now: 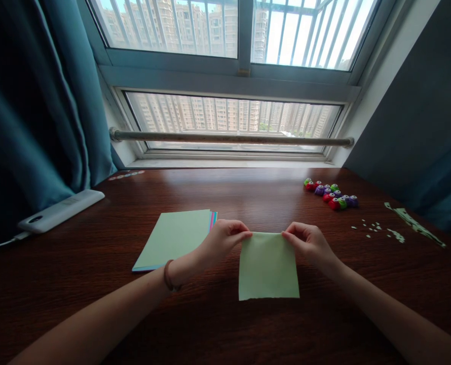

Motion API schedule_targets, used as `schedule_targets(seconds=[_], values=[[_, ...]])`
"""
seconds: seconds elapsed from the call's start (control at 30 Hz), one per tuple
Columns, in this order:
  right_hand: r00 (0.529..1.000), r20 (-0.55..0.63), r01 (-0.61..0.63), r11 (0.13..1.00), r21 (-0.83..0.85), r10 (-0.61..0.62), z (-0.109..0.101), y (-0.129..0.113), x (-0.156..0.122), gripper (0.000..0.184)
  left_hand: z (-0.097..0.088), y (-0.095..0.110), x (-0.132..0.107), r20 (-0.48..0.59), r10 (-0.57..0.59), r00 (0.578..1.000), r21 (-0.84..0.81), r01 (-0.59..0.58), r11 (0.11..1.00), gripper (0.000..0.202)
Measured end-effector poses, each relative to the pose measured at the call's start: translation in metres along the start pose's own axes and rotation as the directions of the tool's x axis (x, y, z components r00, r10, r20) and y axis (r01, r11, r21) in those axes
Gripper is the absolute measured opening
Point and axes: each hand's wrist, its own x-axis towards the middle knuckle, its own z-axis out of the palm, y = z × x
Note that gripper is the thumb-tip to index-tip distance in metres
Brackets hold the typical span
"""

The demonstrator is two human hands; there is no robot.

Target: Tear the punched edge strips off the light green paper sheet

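A square of pale green paper is held by its two far corners over the dark wooden table, with a slightly uneven near edge. At its far left corner my left hand pinches the paper between thumb and fingers; a brown band circles that wrist. My right hand pinches the far right corner in the same way. Partly behind my left hand and forearm lies a stack of coloured paper, pale green on top, with pink and blue edges showing.
Several small red, green and purple toys with eyes sit at the back right. Nearer are green paper scraps and a bundle of thin green strips. A white power strip with a cord lies left, below the blue curtain.
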Motion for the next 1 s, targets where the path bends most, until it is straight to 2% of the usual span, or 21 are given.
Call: schedule_targets(seconds=[0.07, 0.13, 0.2, 0.3, 0.43, 0.53, 0.67, 0.83, 0.93, 1.0], values=[[0.996, 0.075, 0.054, 0.998, -0.024, -0.052, 0.001, -0.005, -0.001, 0.025, 0.005, 0.0, -0.004, 0.019, 0.012, 1.0, 0.013, -0.012, 1.0, 0.022], [0.972, 0.214, 0.097, 0.995, -0.008, -0.093, 0.003, -0.01, -0.004, 0.023, 0.013, -0.001, -0.009, 0.088, 0.007, 0.996, -0.024, -0.005, 1.0, 0.023], [0.93, 0.355, 0.1, 0.995, 0.015, -0.099, 0.007, -0.013, -0.008, 0.025, 0.021, 0.0, -0.015, 0.176, -0.003, 0.984, -0.088, 0.019, 0.996, 0.023], [0.871, 0.485, 0.094, 0.996, -0.002, -0.081, 0.01, -0.013, -0.012, 0.029, 0.03, 0.003, -0.022, 0.263, -0.01, 0.965, -0.143, 0.049, 0.989, 0.023], [0.781, 0.619, 0.123, 0.992, -0.029, -0.079, 0.009, -0.012, -0.012, 0.029, 0.032, 0.007, -0.025, 0.336, 0.045, 0.941, -0.075, -0.021, 0.997, 0.024], [0.752, 0.65, 0.134, 0.991, 0.005, -0.105, 0.011, -0.013, -0.014, 0.023, 0.031, 0.009, -0.025, 0.396, 0.066, 0.916, -0.047, -0.051, 0.998, 0.02], [0.767, 0.635, 0.086, 0.995, 0.042, -0.093, 0.019, -0.012, -0.019, 0.026, 0.031, 0.013, -0.028, 0.435, 0.065, 0.898, -0.068, -0.039, 0.997, 0.016], [0.768, 0.639, -0.023, 0.995, 0.094, -0.043, 0.025, -0.01, -0.022, 0.03, 0.031, 0.017, -0.028, 0.466, 0.091, 0.88, -0.044, -0.08, 0.996, 0.01], [0.772, 0.636, -0.052, 0.994, 0.1, -0.023, 0.022, -0.01, -0.02, 0.028, 0.026, 0.015, -0.024, 0.485, 0.114, 0.867, -0.053, -0.101, 0.993, 0.011], [0.782, 0.623, -0.059, 0.995, 0.075, 0.0, 0.016, -0.008, -0.015, 0.025, 0.018, 0.012, -0.017, 0.474, 0.113, 0.873, -0.068, -0.092, 0.993, 0.013]])
